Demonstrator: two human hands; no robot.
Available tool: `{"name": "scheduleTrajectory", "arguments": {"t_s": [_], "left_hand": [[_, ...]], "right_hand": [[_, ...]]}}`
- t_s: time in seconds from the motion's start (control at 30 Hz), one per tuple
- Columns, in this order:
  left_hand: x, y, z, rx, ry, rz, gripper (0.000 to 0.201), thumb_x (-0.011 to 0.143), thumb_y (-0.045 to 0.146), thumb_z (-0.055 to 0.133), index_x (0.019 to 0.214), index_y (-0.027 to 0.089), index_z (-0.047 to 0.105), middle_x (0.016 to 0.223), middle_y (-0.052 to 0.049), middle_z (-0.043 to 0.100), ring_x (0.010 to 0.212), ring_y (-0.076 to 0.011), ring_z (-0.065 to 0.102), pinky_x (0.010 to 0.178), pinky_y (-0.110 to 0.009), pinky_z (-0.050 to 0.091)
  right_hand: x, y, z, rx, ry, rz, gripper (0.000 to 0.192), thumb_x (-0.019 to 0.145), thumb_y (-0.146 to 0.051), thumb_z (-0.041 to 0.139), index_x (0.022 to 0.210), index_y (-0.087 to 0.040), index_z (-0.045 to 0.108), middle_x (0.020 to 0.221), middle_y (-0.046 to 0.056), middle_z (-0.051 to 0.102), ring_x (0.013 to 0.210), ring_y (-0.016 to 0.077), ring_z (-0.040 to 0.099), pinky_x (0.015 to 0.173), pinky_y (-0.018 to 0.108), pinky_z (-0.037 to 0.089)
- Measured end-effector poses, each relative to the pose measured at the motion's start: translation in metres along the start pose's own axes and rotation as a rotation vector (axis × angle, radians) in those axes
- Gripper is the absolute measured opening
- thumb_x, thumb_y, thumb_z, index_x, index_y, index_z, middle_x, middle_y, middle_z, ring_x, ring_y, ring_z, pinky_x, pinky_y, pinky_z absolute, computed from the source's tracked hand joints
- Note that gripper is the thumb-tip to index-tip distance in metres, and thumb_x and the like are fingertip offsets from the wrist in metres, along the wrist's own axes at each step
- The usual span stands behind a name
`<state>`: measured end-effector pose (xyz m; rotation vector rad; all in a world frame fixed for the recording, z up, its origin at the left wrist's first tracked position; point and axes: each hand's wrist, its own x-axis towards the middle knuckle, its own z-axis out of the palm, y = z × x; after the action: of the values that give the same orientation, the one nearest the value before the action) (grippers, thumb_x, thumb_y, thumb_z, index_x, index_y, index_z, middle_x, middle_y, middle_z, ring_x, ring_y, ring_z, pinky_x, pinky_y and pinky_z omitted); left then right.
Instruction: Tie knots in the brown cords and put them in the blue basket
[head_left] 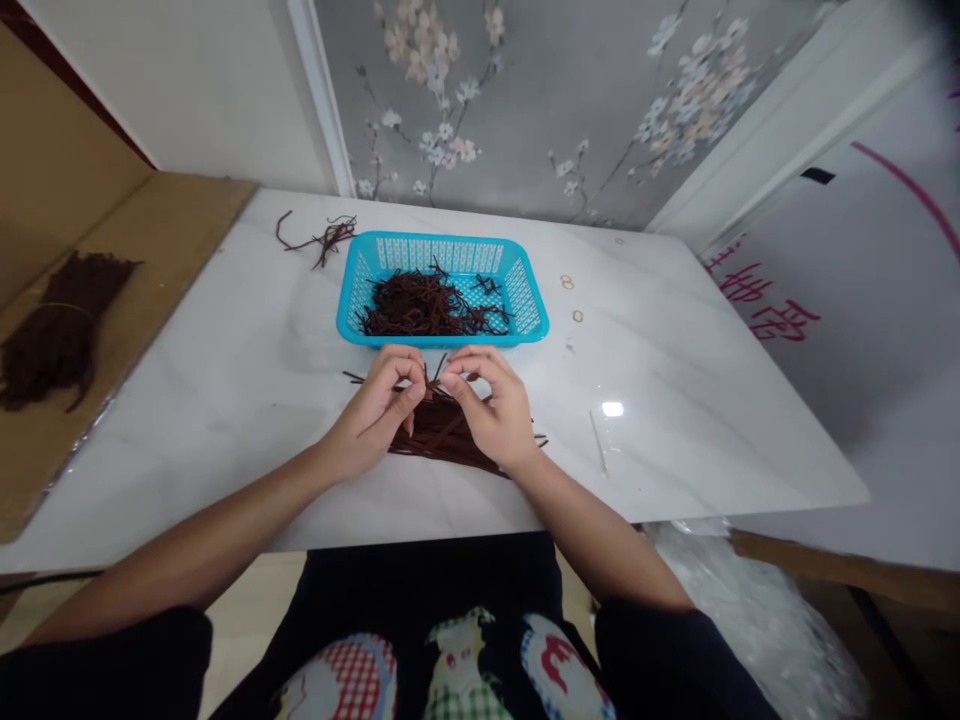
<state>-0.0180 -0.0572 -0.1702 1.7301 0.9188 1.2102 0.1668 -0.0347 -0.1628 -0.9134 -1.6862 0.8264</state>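
Both our left hand [373, 412] and right hand [491, 408] pinch thin dark-brown strips [442, 432] on the white marble table [675, 400], near the blue plastic basket [442, 288]; we should keep ends even.

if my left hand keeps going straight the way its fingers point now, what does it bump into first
Probably your right hand: the left hand points up and right, its fingertips nearly meeting the right's over the dark brown strips, pinching one between them. Beyond that lies the blue basket, though depth is hard to judge.
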Motion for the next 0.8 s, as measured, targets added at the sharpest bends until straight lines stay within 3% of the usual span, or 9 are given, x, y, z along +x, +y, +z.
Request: {"name": "scheduleTrajectory", "arguments": {"t_s": [0.1,0.2,0.27,0.47,0.6,0.8], "left_hand": [[-0.001,-0.003,-0.002,0.294,0.064,0.177,0.007,0.097,0.022,0.051,0.103,0.022,0.053,0.105,-0.006,0.048,0.081,-0.0119,0.053,0.057,-0.02,0.053],[-0.001,-0.003,-0.002,0.528,0.102,0.324,0.011,0.094,0.013,0.053,0.101,0.021,0.054,0.095,-0.004,0.055,0.079,-0.0118,0.053,0.064,-0.023,0.05],[0.0,-0.002,-0.002,0.556,0.116,0.344,0.012,0.094,0.011,0.053,0.101,0.02,0.053,0.089,-0.002,0.056,0.075,-0.011,0.052,0.064,-0.023,0.048],[0.0,-0.004,-0.001,0.567,0.119,0.384,0.013,0.094,0.011,0.052,0.102,0.021,0.053,0.089,-0.001,0.062,0.077,-0.0105,0.059,0.066,-0.021,0.048],[0.0,-0.006,-0.002,0.596,0.126,0.421,0.012,0.094,0.012,0.052,0.103,0.021,0.053,0.089,-0.002,0.064,0.079,-0.0113,0.062,0.067,-0.022,0.05],[0.001,-0.003,-0.007,0.689,0.168,0.507,0.012,0.093,0.012,0.055,0.1,0.021,0.056,0.087,-0.002,0.068,0.081,-0.0118,0.066,0.068,-0.02,0.051]], "right_hand": [[-0.002,-0.003,-0.002,-0.087,0.051,-0.062,0.008,0.09,-0.032,0.065,0.089,-0.026,0.07,0.096,0.005,0.065,0.089,0.0188,0.061,0.085,0.036,0.052],[-0.003,-0.003,-0.003,0.012,-0.064,0.045,0.013,0.094,-0.035,0.06,0.092,-0.024,0.067,0.082,0.002,0.066,0.074,0.0158,0.062,0.076,0.032,0.053],[-0.004,-0.002,-0.001,0.132,-0.116,0.132,0.016,0.094,-0.038,0.059,0.094,-0.023,0.064,0.078,0.001,0.066,0.071,0.0147,0.063,0.074,0.03,0.054],[-0.006,-0.001,0.007,0.419,-0.085,0.261,0.022,0.08,-0.038,0.076,0.094,-0.022,0.068,0.089,0.002,0.073,0.082,0.015,0.069,0.082,0.031,0.057],[-0.006,-0.004,0.008,0.446,-0.04,0.307,0.019,0.078,-0.037,0.078,0.088,-0.021,0.071,0.083,0.001,0.074,0.077,0.0145,0.07,0.079,0.031,0.058],[-0.008,-0.003,0.008,0.391,-0.042,0.256,0.015,0.076,-0.032,0.08,0.086,-0.022,0.074,0.083,0.001,0.077,0.074,0.0147,0.071,0.077,0.031,0.059]]}}
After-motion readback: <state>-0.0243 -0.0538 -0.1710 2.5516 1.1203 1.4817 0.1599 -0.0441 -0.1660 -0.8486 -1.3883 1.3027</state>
